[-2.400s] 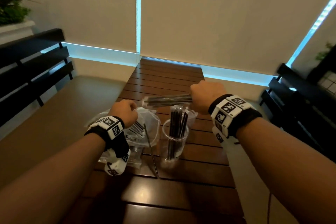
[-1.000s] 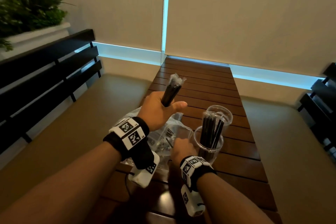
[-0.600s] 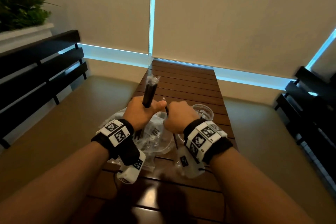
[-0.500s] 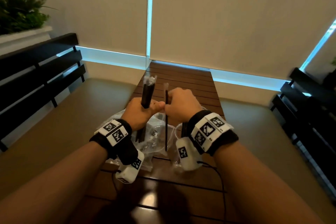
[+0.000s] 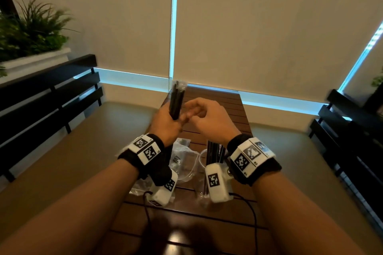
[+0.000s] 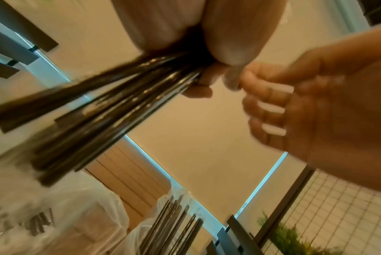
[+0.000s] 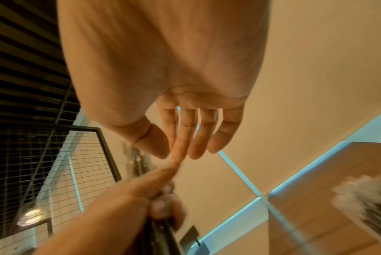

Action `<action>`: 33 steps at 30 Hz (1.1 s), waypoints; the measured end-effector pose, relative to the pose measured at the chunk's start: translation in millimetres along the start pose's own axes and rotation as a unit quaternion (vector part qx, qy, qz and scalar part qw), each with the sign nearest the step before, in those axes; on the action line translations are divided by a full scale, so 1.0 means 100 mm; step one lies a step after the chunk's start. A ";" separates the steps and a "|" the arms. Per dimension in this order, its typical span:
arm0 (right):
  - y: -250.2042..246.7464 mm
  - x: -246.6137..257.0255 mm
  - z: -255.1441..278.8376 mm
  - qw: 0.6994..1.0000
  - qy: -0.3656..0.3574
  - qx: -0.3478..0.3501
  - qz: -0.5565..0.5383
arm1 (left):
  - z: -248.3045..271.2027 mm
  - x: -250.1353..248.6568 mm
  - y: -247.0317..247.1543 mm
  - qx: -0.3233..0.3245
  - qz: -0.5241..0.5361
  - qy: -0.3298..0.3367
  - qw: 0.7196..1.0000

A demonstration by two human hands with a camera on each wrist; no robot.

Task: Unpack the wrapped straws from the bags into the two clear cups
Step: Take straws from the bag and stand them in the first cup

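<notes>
A dark slatted wooden table [image 5: 215,209] carries crumpled clear bags [image 5: 183,159] and a clear cup [image 5: 204,172] of black straws [image 5: 214,151].

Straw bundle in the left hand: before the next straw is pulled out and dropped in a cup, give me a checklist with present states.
1. Left hand grips the straw bundle firmly: ok.
2. Bundle stands upright, its top free above the fist: ok.
3. Right hand is empty and beside the bundle, fingers relaxed: ok.
4. Near clear cup stands upright on the table: ok.
5. Room left in that cup, which already holds straws: cannot tell.
6. Second clear cup in place: cannot tell, the wrists hide it.
</notes>
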State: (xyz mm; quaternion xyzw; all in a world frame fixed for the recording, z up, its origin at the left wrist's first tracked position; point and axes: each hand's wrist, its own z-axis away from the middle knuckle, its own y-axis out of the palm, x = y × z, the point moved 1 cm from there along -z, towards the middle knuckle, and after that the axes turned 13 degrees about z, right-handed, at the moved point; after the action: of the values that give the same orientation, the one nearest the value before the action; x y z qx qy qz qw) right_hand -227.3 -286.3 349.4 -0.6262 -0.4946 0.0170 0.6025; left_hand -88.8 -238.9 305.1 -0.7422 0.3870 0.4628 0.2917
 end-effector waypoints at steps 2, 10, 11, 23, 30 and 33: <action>0.07 -0.09 0.05 0.998 0.020 0.050 -0.018 | -0.03 -0.06 -0.06 -0.038 0.068 -0.009 0.997; 0.70 -0.16 0.10 0.958 -0.006 0.256 0.129 | -0.08 -0.46 0.06 -0.012 0.182 0.042 0.982; 0.74 -0.15 0.07 0.964 0.009 0.243 0.103 | -0.07 -0.48 0.08 0.005 0.169 0.052 0.984; 0.56 -0.39 -0.13 0.971 0.068 0.198 0.116 | -0.06 -0.01 0.05 0.003 0.007 -0.035 0.999; -0.30 0.15 -0.19 0.982 -0.076 -0.172 0.027 | 0.00 0.18 0.14 0.036 -0.122 -0.033 0.991; -0.04 0.12 -0.20 0.979 -0.082 -0.087 0.164 | -0.04 0.12 0.30 0.077 -0.145 -0.011 0.986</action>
State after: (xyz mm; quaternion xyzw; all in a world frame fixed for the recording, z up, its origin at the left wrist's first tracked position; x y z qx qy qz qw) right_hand -211.5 -294.0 364.3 -0.7451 -0.4326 0.1235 0.4924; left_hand -109.1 -261.6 293.1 -0.7605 0.3070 0.3927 0.4161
